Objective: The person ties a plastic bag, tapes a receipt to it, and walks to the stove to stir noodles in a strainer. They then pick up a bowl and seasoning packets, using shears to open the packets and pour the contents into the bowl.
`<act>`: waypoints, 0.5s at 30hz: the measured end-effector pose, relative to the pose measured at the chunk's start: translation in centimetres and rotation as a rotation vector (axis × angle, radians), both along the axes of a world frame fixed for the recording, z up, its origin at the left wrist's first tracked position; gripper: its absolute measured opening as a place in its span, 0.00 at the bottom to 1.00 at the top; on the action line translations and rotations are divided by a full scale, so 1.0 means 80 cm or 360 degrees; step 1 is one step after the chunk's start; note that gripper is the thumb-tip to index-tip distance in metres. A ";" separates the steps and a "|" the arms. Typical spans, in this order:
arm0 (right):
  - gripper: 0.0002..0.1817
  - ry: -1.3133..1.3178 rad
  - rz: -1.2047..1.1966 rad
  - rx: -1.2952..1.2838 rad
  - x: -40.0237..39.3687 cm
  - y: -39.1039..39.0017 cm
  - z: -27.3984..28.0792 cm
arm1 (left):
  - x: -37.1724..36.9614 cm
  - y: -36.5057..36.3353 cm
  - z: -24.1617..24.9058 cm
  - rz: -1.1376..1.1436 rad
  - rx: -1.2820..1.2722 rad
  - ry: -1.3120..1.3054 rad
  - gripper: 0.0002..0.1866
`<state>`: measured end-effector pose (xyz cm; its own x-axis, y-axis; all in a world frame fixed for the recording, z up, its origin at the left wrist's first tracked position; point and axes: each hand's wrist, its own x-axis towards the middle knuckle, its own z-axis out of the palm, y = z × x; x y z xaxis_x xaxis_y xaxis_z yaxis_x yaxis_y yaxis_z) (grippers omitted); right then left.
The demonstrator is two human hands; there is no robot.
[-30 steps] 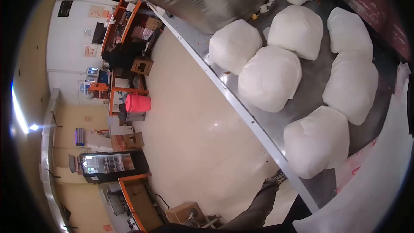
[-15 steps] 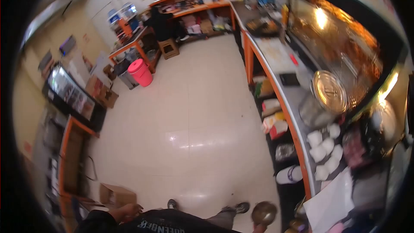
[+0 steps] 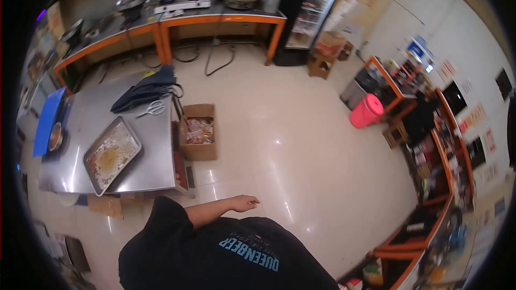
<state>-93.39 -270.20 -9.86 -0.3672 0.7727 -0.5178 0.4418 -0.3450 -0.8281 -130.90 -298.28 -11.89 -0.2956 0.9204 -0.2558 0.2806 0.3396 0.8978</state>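
Note:
My left hand (image 3: 246,203) hovers over the floor in front of my black shirt, fingers loosely bent and a little apart, with nothing in it. My right hand is out of view. Left of me is a steel table (image 3: 156,169), with a shallow metal tray (image 3: 115,153) holding brownish liquid and pale residue. Behind the tray lie white-handled scissors (image 3: 153,108) and a dark folded cloth (image 3: 146,90). My left hand touches none of these.
An open cardboard box (image 3: 200,147) of packaged items stands beside the table. A pink bin (image 3: 367,111) is farther right. Along the back run orange-framed counters (image 3: 223,19) with cookers, and a glass-door fridge (image 3: 314,16). A person in black (image 3: 419,121) sits at the right.
My view has swung left, from the food counter to the steel table and cookers. My right hand, which held a round metal vessel, has left the view.

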 end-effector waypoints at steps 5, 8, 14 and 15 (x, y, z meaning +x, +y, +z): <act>0.26 -0.0212 0.0305 0.0030 -0.145 0.096 0.012 | -0.203 0.026 0.071 0.0176 0.0078 0.0057 0.22; 0.27 -0.0261 0.0552 0.0077 -0.191 0.174 -0.008 | -0.318 0.036 0.047 0.0563 0.0203 0.0080 0.21; 0.19 -0.0126 0.0723 -0.0049 -0.567 0.341 -0.020 | -0.446 -0.081 -0.095 0.1807 -0.0096 0.0191 0.17; 0.17 -0.0070 0.0711 -0.0112 -0.653 0.354 -0.009 | -0.427 -0.123 -0.168 0.2141 -0.0416 0.0331 0.17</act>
